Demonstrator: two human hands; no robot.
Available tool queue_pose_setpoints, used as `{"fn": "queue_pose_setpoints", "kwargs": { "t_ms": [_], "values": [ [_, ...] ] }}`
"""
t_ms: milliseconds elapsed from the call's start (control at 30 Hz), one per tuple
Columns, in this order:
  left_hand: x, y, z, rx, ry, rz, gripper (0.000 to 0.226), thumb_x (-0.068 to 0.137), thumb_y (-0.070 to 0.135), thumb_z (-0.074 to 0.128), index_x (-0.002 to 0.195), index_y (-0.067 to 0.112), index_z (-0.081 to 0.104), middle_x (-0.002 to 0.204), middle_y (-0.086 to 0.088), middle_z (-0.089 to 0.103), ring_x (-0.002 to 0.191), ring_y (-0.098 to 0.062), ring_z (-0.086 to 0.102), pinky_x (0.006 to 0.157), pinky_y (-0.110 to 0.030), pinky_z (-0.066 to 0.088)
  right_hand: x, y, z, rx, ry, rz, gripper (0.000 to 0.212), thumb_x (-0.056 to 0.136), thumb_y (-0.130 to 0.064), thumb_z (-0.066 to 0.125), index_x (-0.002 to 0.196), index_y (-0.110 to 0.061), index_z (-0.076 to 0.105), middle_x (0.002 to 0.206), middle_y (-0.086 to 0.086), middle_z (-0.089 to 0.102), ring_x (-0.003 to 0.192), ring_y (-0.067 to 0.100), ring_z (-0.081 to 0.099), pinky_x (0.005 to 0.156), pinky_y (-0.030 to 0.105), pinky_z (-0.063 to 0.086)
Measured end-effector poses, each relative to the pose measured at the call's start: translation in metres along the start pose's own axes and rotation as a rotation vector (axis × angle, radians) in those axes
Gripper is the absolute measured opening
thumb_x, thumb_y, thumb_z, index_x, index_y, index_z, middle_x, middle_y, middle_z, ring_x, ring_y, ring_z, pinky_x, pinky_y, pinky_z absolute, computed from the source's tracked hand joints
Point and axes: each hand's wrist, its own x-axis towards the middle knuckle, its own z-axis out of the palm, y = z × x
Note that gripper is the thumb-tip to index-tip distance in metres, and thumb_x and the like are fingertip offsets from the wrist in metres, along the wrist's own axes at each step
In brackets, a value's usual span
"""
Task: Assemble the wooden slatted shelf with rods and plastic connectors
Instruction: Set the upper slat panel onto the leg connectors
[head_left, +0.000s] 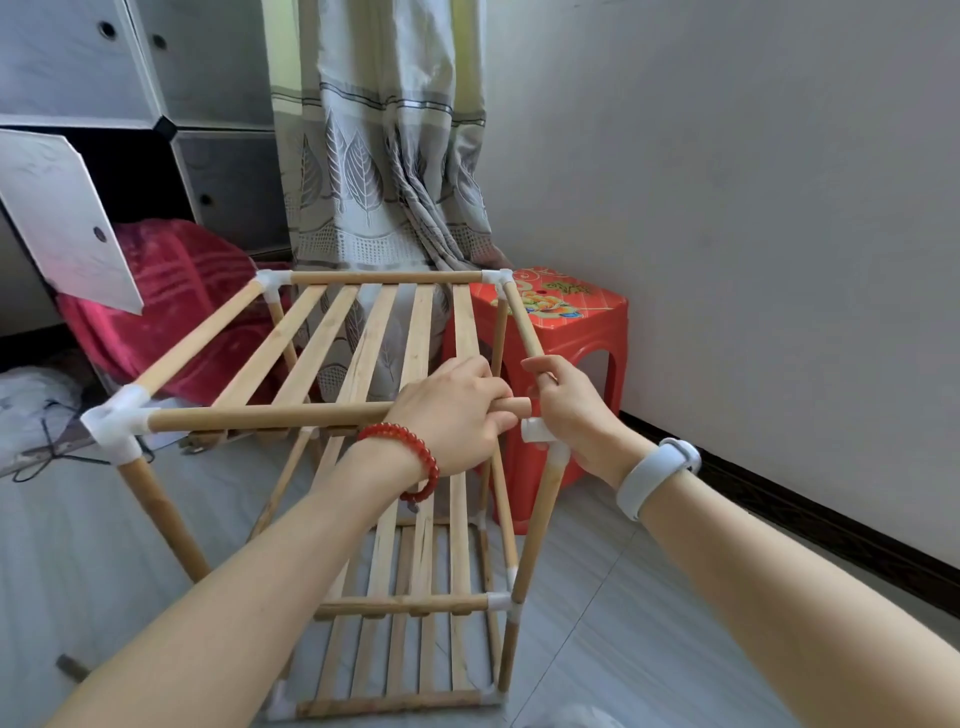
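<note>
Shelf frame (363, 467) of wooden rods and slats stands on the grey floor (649, 597), directly in front of the red stool (566, 332). Its lower slatted tiers lie nearest the viewer. Above them, the left hand (457, 415) curls around the free end of the front top rod (270, 418), which stops just short of a white connector (537, 430) capping the upright post (540, 519). The right hand (571, 410), nearer the stool, pinches the loose end of the side rod (522, 325) above that connector. Beyond the hands, the top slats (363, 348) run back to the far rod (384, 277), level with the stool's top. A patterned curtain (384, 156) hangs behind the stool.
</note>
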Motion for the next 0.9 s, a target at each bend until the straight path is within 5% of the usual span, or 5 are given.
{"fn": "queue_pose_setpoints", "kwargs": {
  "t_ms": [333, 533, 733, 900],
  "values": [
    [-0.003, -0.002, 0.015, 0.066, 0.046, 0.073, 0.036, 0.092, 0.052, 0.045, 0.111, 0.026, 0.06, 0.103, 0.009, 0.047, 0.103, -0.008, 0.042, 0.08, -0.026, 0.039, 0.006, 0.003, -0.001, -0.004, 0.048, 0.026, 0.035, 0.101, -0.009, 0.029, 0.128, -0.016, 0.05, 0.11, 0.003, 0.045, 0.07, 0.008, 0.047, 0.054, 0.025, 0.043],
    [-0.005, -0.003, 0.025, 0.128, 0.16, 0.124, 0.041, 0.09, 0.056, 0.046, 0.105, 0.022, 0.063, 0.1, 0.006, 0.051, 0.096, -0.009, 0.046, 0.075, -0.026, 0.044, 0.004, 0.005, -0.001, 0.035, 0.06, 0.044, 0.035, 0.102, -0.01, 0.028, 0.128, -0.016, 0.05, 0.109, 0.002, 0.045, 0.069, 0.002, 0.041, 0.051, 0.016, 0.033],
    [-0.001, -0.007, 0.035, 0.156, 0.349, 0.205, 0.038, 0.084, 0.053, 0.058, 0.082, 0.017, 0.067, 0.081, 0.002, 0.055, 0.08, -0.015, 0.055, 0.057, -0.027, 0.037, 0.006, 0.004, -0.002, 0.1, 0.068, 0.067, 0.035, 0.101, -0.006, 0.029, 0.126, -0.016, 0.053, 0.11, 0.004, 0.045, 0.093, 0.014, 0.043, 0.054, 0.017, 0.033],
    [0.004, -0.008, 0.039, 0.172, 0.426, 0.253, 0.032, 0.078, 0.046, 0.062, 0.066, 0.016, 0.062, 0.067, 0.003, 0.053, 0.061, -0.015, 0.055, 0.046, -0.023, 0.031, 0.011, 0.001, -0.003, 0.135, 0.053, 0.092, 0.037, 0.099, -0.003, 0.029, 0.125, -0.015, 0.053, 0.109, 0.004, 0.045, 0.072, 0.004, 0.04, 0.054, 0.018, 0.033]
  ]
}}
